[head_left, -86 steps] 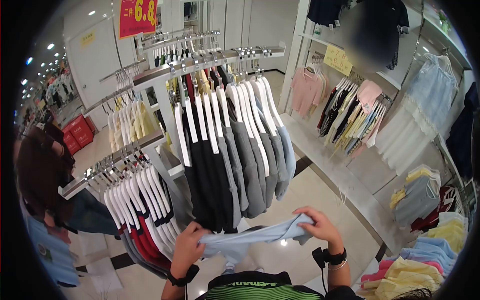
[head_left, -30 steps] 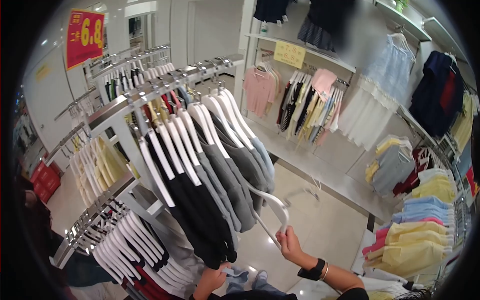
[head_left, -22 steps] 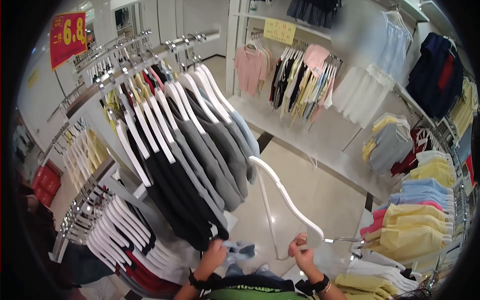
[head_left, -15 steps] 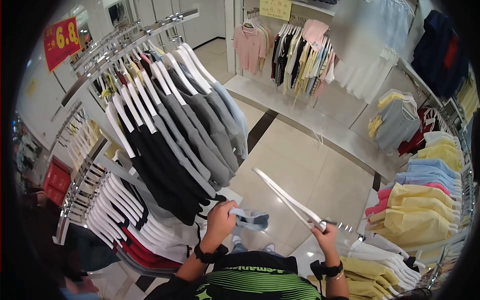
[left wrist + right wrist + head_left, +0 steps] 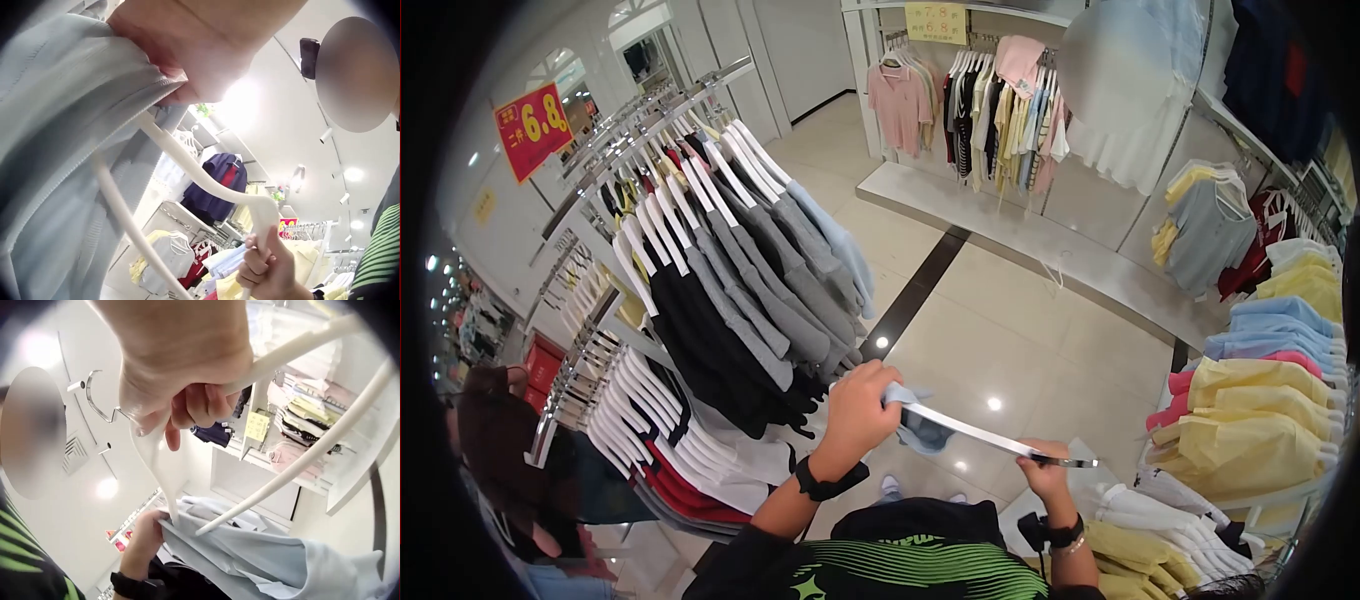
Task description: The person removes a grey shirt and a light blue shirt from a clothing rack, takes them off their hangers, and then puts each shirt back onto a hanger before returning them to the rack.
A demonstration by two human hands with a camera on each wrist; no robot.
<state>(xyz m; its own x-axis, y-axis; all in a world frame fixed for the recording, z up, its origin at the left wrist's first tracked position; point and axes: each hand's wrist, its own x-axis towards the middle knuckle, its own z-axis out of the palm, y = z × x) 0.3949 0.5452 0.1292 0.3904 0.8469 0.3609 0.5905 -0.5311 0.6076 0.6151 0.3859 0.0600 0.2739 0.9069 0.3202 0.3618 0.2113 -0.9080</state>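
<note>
My left hand [image 5: 860,408] grips the edge of a light blue garment [image 5: 925,437], which hangs folded below it. A white clothes hanger [image 5: 972,430] with a lower bar spans from the garment to my right hand [image 5: 1048,478]. The right wrist view shows that hand [image 5: 187,369] holding the hanger near the base of its metal hook [image 5: 94,403], fingers curled round it. At the far end, one shoulder tip of the hanger [image 5: 200,175] goes in at the stitched opening of the garment [image 5: 56,125], right beside my left hand [image 5: 212,44]. The garment's lower part is partly hidden.
On the left stands a metal rack [image 5: 720,80] of black and grey clothes [image 5: 740,300], with white hangers [image 5: 615,410] lower down. Yellow and blue shirts [image 5: 1240,420] hang at right. A low ledge [image 5: 1040,250] runs along the wall. Another person [image 5: 495,440] is at far left.
Both hands held the garment at first; then my right hand held the hanger out to the right. Now hanger and garment have come together, left hand raised, and the view has turned right.
</note>
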